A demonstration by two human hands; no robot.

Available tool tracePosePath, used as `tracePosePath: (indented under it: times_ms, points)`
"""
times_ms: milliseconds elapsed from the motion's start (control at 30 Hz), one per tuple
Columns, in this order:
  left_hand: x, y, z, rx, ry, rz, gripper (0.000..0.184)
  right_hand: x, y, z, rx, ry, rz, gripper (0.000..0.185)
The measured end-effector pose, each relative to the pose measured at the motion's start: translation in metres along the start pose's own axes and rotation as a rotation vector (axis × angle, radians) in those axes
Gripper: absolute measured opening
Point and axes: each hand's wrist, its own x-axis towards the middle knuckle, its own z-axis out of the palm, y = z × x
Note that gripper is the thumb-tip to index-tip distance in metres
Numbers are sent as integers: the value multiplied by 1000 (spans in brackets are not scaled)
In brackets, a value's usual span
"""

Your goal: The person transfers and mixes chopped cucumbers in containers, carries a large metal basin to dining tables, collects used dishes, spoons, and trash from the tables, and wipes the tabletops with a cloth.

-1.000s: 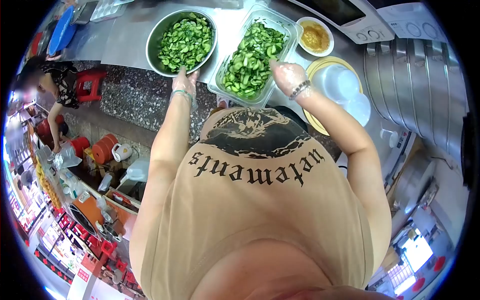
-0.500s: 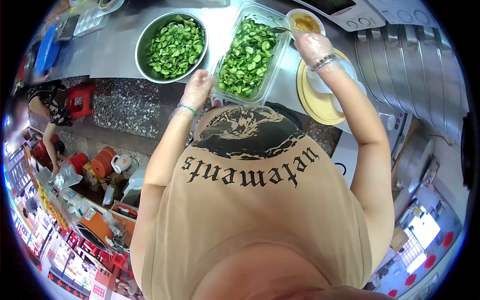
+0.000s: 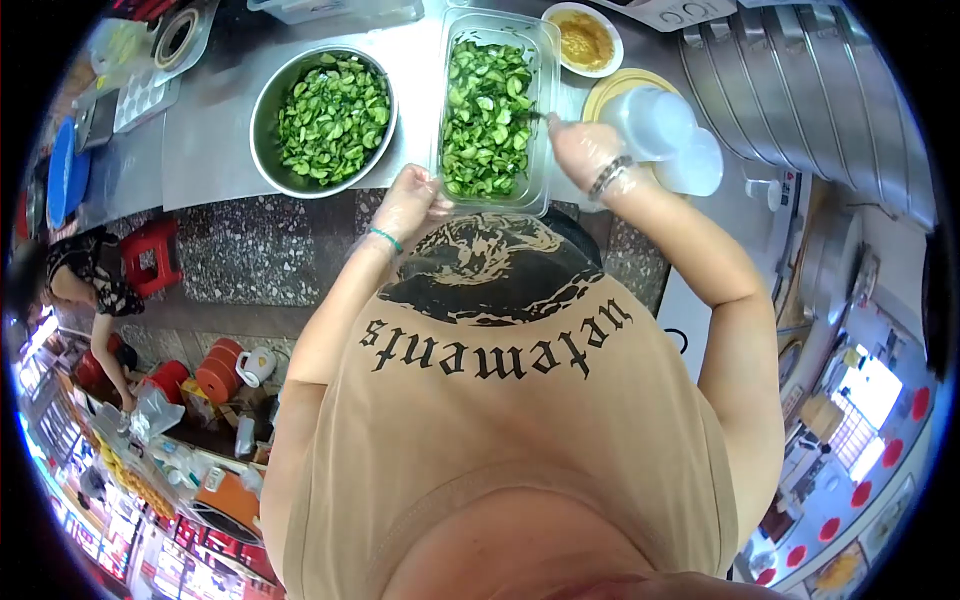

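Clear plastic, head view: an oblong container (image 3: 500, 28) filled with cut green slices (image 3: 487, 120) sits on the metal counter (image 3: 212, 105), straight ahead of the wearer. Long axis runs away from the body; short near edge faces the shirt.

Right hand (image 3: 585, 155), in a clear film glove: fingers closed around a dark, spoon-like utensil (image 3: 534, 115), mostly hidden by the hand. It stands at the right long side, roughly midway along. Slices lie to its left; the utensil points across the rim toward them, across the long axis. Whether its tip is sunk among the slices: too small to tell.

Left hand (image 3: 410, 203), also gloved: fingers curled at the near left corner of the container, touching it. Firm grip or light steadying contact: cannot tell.

The container thus lies between the two hands, the right being nearer its middle. White bowl (image 3: 614, 36) of yellow paste (image 3: 584, 40): just beside the far right corner, ahead of the right hand and nearer to it than to the left. Steel bowl (image 3: 268, 125) with similar slices: left of the container, apart from it, nearer the left hand.
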Motion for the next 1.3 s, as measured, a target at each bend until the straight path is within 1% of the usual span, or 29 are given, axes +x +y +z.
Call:
tracePosePath:
  times_ms: [33,67,133,167,200,267,300,333,367,400,433,467,533,567,633,667,733,767,800,867,933,1000,1133,1300]
  points:
    - [-2,3,5,-33,-20,-27,13,-5,1,-3,21,48,-47,25]
    - [-3,6,9,-67,-39,-54,14,-2,9,-11,25,48,-34,25]
    - [-4,16,11,-50,-59,-62,13,13,28,-23,70,95,177,32]
    - [-2,19,11,-32,-81,-76,13,16,36,-20,54,176,201,38]
    - [-1,21,10,-14,-103,-90,13,13,31,-10,60,173,211,38]
    - [5,21,10,20,-146,-73,14,0,16,2,8,-110,77,40]
    - [10,20,10,62,-169,-66,15,-12,9,-8,90,-57,4,26]
    - [14,19,10,104,-193,-59,16,-8,13,-17,90,-55,14,26]
    - [12,23,11,111,-193,-61,16,0,16,-23,97,12,89,28]
    - [10,29,14,112,-191,-67,16,10,21,-24,103,79,164,38]
    - [8,32,16,113,-188,-73,16,34,35,-11,270,99,343,32]
    - [8,32,18,120,-189,-75,16,39,42,-17,130,252,300,27]
    - [10,31,20,157,-230,-58,14,59,59,7,115,431,289,27]
    - [12,30,20,201,-252,-40,14,60,58,5,117,433,294,27]
    - [16,31,22,189,-268,-42,14,65,56,1,155,278,343,30]
    - [17,33,24,172,-282,-45,15,66,53,4,157,280,348,30]
    - [21,31,28,192,-289,-24,16,66,46,13,272,190,434,29]
    - [22,33,31,283,-280,2,17,56,48,3,235,192,379,29]
    - [22,34,33,376,-274,22,17,52,55,0,237,193,381,29]
    - [26,33,35,376,-281,37,18,46,65,-3,292,249,553,29]
    - [30,29,36,368,-292,67,19,51,62,-3,299,254,583,28]
    - [28,27,36,357,-302,49,18,56,53,-7,339,252,609,26]
    - [28,28,32,289,-323,32,17,65,44,-3,349,253,557,27]
    - [31,28,28,313,-357,25,17,71,37,7,322,280,490,31]
